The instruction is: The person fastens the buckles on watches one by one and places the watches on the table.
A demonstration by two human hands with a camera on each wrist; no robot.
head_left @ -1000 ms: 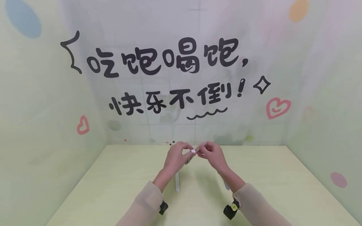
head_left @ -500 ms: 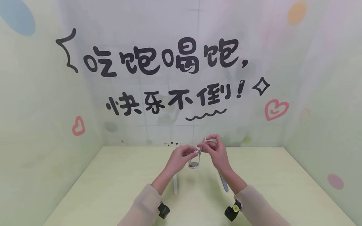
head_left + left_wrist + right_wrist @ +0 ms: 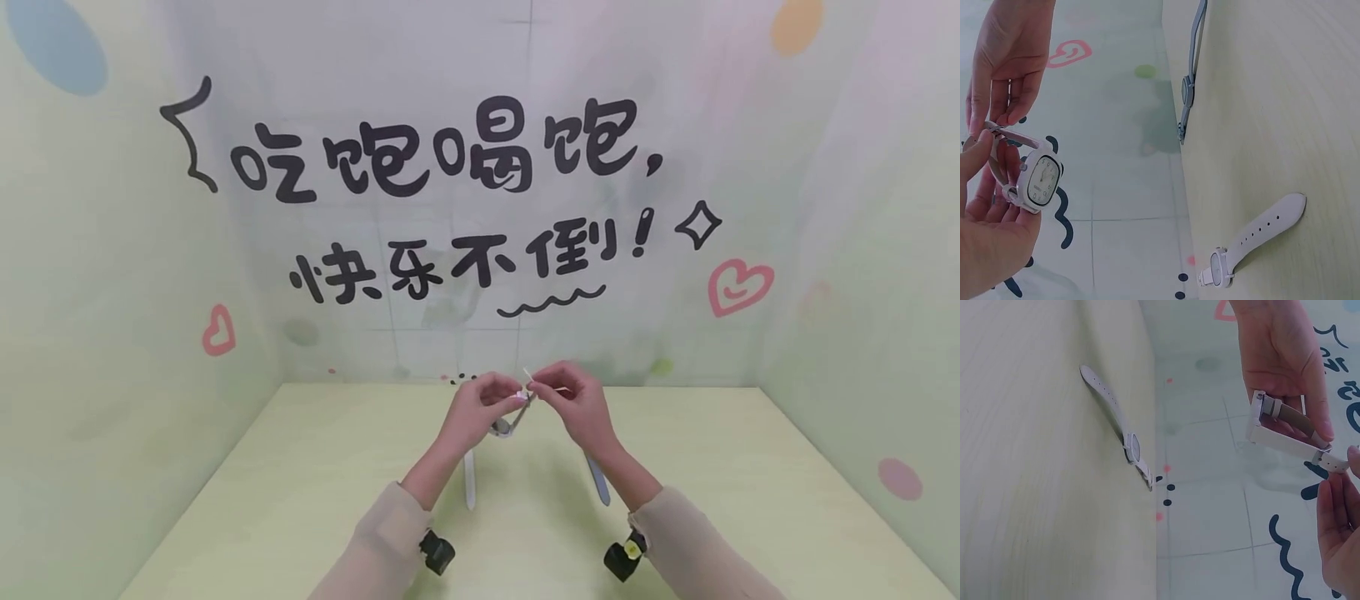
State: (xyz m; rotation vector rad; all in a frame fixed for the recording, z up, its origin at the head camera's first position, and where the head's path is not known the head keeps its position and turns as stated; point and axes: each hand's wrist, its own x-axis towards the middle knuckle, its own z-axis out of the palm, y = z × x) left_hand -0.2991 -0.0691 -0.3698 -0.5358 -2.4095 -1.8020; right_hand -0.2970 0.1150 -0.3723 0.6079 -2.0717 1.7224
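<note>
I hold the white watch (image 3: 502, 428) above the desk (image 3: 735, 483), its dial (image 3: 1044, 180) nearer my left hand (image 3: 471, 414), which pinches the strap (image 3: 1288, 444); the strap slants up to my right hand (image 3: 583, 406), pinching its end.

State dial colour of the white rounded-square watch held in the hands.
Off-white, dark-numbered dial; clearest in the left wrist view.
</note>
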